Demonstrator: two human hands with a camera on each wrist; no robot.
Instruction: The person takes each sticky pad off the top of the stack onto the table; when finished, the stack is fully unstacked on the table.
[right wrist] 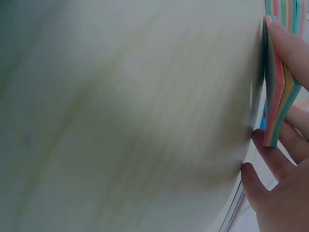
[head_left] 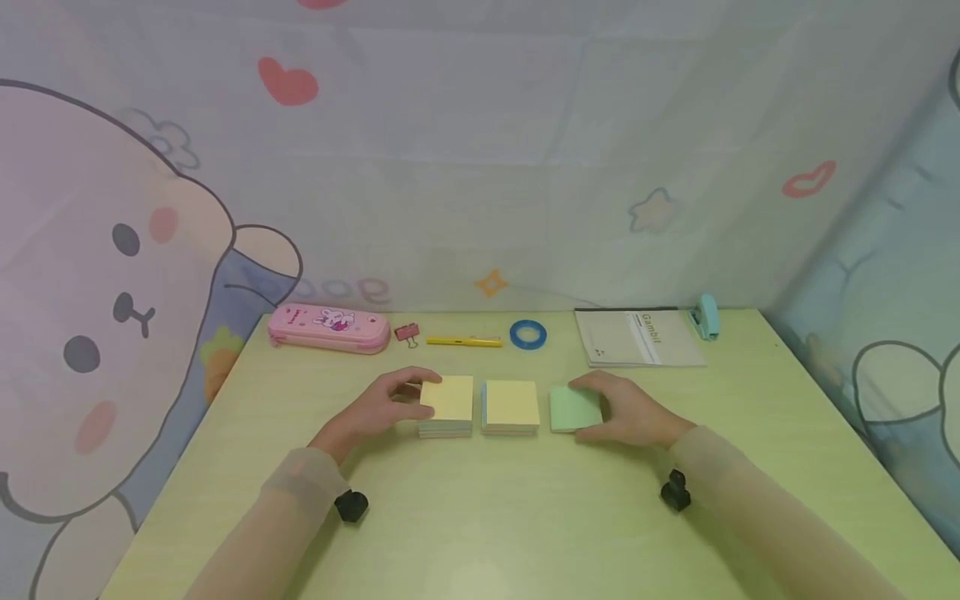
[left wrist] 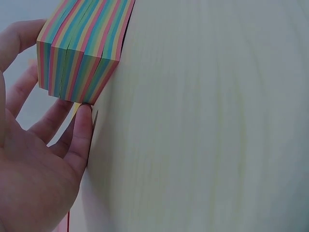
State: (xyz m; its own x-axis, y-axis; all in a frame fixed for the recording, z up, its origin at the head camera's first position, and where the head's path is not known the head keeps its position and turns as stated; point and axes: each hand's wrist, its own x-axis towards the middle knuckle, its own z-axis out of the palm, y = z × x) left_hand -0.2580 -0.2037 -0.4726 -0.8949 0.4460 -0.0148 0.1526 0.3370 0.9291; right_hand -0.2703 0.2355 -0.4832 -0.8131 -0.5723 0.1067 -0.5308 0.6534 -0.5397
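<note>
Three note pads are laid in a row near the middle of the table (head_left: 525, 533). The left pad (head_left: 447, 405), yellow on top with striped coloured edges, is gripped by the left hand (head_left: 382, 410): thumb at the far edge, fingers curled round the near left side. In the left wrist view the fingertips (left wrist: 83, 126) are seen touching the pad's lower corner. The middle pad (head_left: 511, 407), also yellow-topped, is untouched and lies just beside the left one. The green pad (head_left: 574, 409), thinner, is held at its right side by the right hand (head_left: 628, 412), fingers curled over the far edge and thumb at the near edge; the right wrist view, partly blurred, shows it pinched between fingers and thumb.

Along the table's far edge, well apart from the pads, are set from left to right: a pink case (head_left: 329, 327), a pink clip (head_left: 407, 333), a yellow pen (head_left: 463, 341), a blue tape ring (head_left: 528, 334), a booklet (head_left: 637, 337) and a teal stapler (head_left: 705, 316) touching the booklet's corner. A cartoon-printed cloth (head_left: 480, 167) is hung behind.
</note>
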